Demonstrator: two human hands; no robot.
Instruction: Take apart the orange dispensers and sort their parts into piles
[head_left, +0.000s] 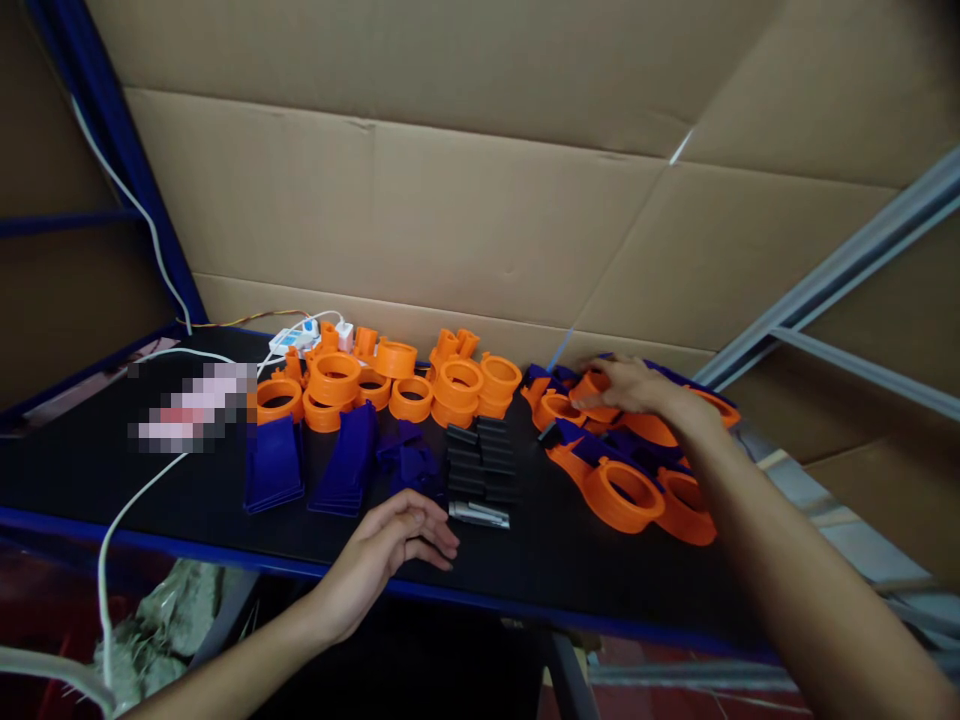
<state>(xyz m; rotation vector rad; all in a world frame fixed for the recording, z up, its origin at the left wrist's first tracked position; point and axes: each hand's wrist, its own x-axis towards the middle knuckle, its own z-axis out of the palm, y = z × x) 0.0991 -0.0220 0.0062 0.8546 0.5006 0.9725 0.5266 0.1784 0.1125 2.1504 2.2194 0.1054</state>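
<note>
My left hand (397,540) rests near the front edge of the black table (90,470), fingers loosely curled and apart, holding nothing; a small silver metal part (480,514) lies just past its fingertips. My right hand (634,385) reaches to the far right pile and lies over an orange ring part (592,385) among orange-and-blue handled pieces (622,490). Its fingers are spread over the pile; whether they grip anything is hidden.
Several orange rings (390,385) crowd the back middle. Two stacks of blue plates (274,465) and loose blue pieces (409,462) lie in front, beside stacked black blocks (480,460). A white power strip (296,338) and cables sit at back left. Cardboard walls the rear.
</note>
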